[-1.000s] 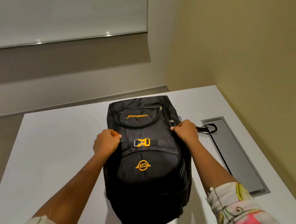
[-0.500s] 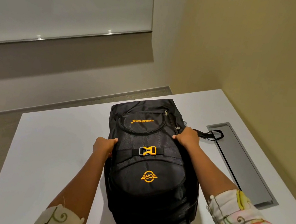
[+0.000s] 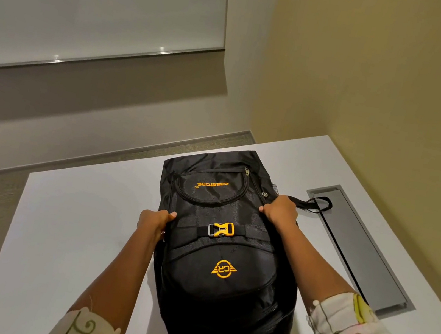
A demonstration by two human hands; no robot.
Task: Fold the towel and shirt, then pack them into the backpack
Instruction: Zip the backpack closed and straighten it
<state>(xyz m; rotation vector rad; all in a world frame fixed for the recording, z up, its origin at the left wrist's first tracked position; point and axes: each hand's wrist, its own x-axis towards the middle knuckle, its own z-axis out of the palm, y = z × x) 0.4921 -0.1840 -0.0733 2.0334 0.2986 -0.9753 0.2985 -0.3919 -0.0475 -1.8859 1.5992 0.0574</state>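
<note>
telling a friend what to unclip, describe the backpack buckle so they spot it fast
A black backpack lies on the white table, left hand and right hand gripping its sides. Between them a black strap crosses its front, the buckle at its middle. It is the only yellow clip; other yellow marks are logos.

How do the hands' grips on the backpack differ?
The left hand grips the backpack's left edge level with the buckle; the right hand grips its right edge farther up, beside the upper pocket. A strap loop lies by the right hand, none by the left hand. Both curl onto fabric.
</note>
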